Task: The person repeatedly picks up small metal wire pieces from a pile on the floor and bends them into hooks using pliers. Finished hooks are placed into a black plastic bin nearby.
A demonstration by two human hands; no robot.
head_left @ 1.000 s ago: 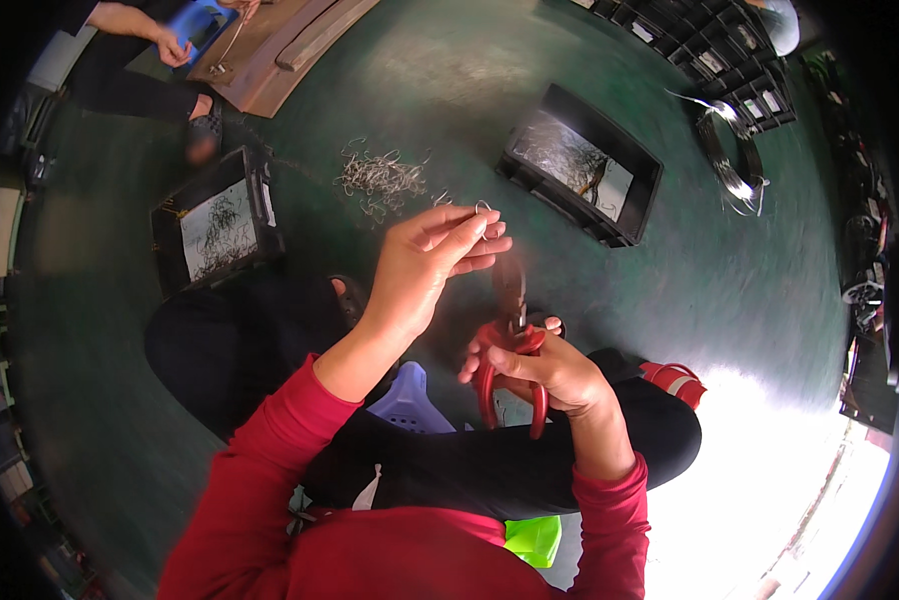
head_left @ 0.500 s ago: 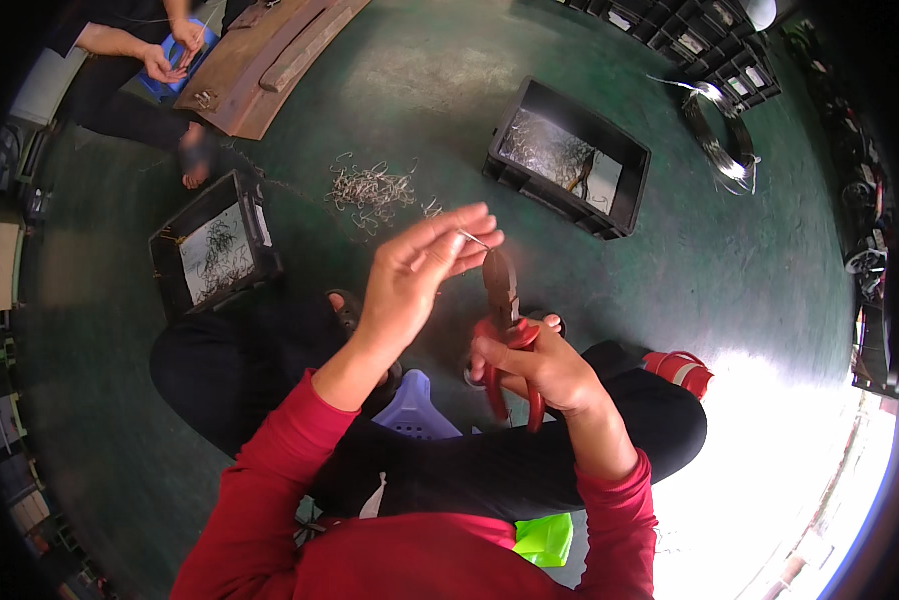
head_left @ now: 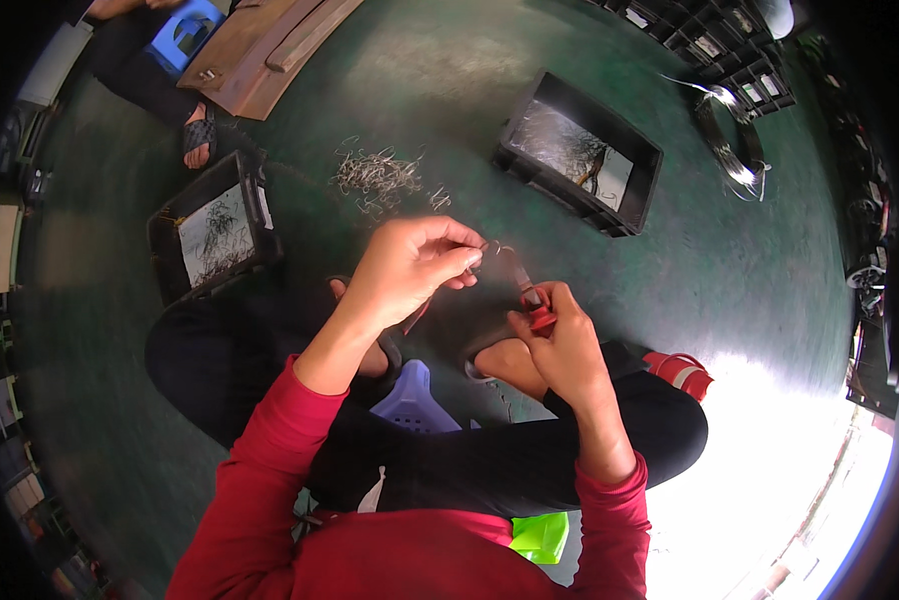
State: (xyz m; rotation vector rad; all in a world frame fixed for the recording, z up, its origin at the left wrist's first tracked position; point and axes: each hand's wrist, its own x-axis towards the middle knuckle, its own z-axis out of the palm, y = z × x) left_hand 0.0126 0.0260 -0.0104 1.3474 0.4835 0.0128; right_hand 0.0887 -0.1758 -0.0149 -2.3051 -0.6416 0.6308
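My left hand (head_left: 405, 265) is closed, thumb and fingertips pinching a short, thin wire (head_left: 497, 246) whose end curves toward the pliers. My right hand (head_left: 567, 350) grips red-handled pliers (head_left: 538, 308). Their dark jaws (head_left: 516, 272) point up and left, near the wire's curved end, blurred by motion; I cannot tell whether they touch it. Beyond my hands, a pile of bent wire hooks (head_left: 380, 175) lies on the green floor, with a smaller cluster (head_left: 439, 197) beside it.
Black crates holding wire pieces stand at left (head_left: 262, 240) and at far right (head_left: 638, 205). A wire coil (head_left: 740, 150) lies farther right. A purple stool (head_left: 413, 400) sits between my legs, a red container (head_left: 682, 372) by my right knee. Another person's foot (head_left: 199, 140) is near a wooden board (head_left: 255, 75).
The pliers have tilted, with their jaws now farther from my left fingertips. My left fingers have curled more tightly around the wire. The other person's hands have mostly left the view.
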